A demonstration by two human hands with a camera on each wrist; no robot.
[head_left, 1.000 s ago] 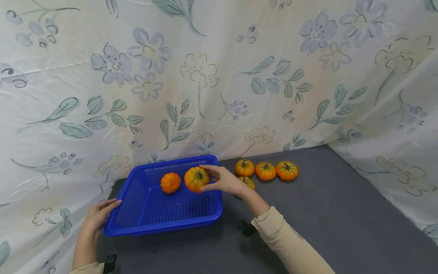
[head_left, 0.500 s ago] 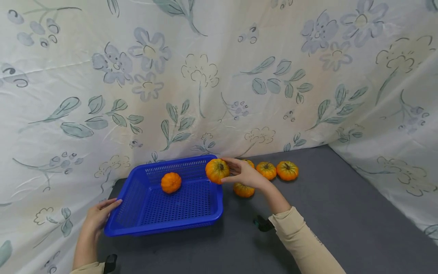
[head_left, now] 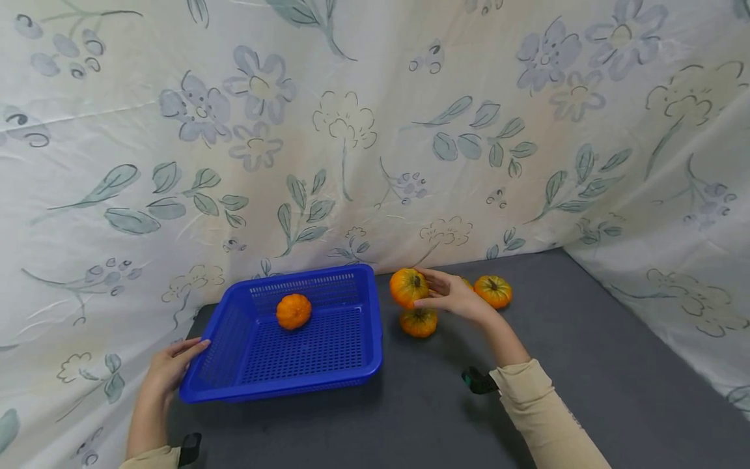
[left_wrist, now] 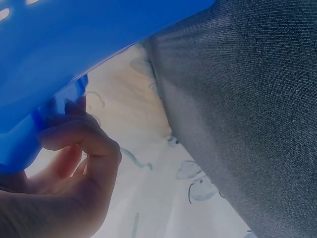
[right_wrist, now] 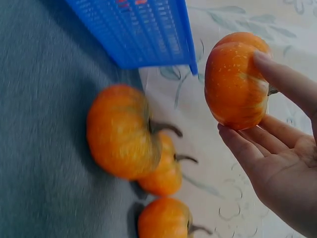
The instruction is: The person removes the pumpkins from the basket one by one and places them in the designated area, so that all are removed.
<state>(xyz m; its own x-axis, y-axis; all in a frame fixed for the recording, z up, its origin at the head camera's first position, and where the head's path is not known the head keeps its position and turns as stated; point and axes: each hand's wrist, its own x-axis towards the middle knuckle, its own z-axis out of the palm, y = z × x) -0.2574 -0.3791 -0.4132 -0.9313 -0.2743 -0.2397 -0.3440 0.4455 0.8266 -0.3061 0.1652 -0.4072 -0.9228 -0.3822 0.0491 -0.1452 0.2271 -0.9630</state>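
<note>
My right hand (head_left: 457, 298) pinches a small orange pumpkin (head_left: 404, 288) between thumb and fingers, just right of the blue plastic basket (head_left: 281, 389). The right wrist view shows this pumpkin (right_wrist: 235, 82) held at its sides, stem toward the palm. Another pumpkin (head_left: 418, 325) sits on the table right below it in the head view. Inside the basket, toward the back, lies a single pumpkin (head_left: 293, 311). My left hand (head_left: 164, 371) grips the basket's left rim; in the left wrist view its fingers (left_wrist: 79, 136) curl at the rim.
A pumpkin (head_left: 493, 291) rests on the dark grey table (head_left: 586, 371) farther right, with one more (head_left: 467, 283) mostly hidden behind my right hand. A flowered cloth (head_left: 375, 130) hangs behind the table and along its right side.
My right hand has carried the pumpkin rightward from over the basket to beside it, above the table pumpkins. The left hand and the basket stay in place.
</note>
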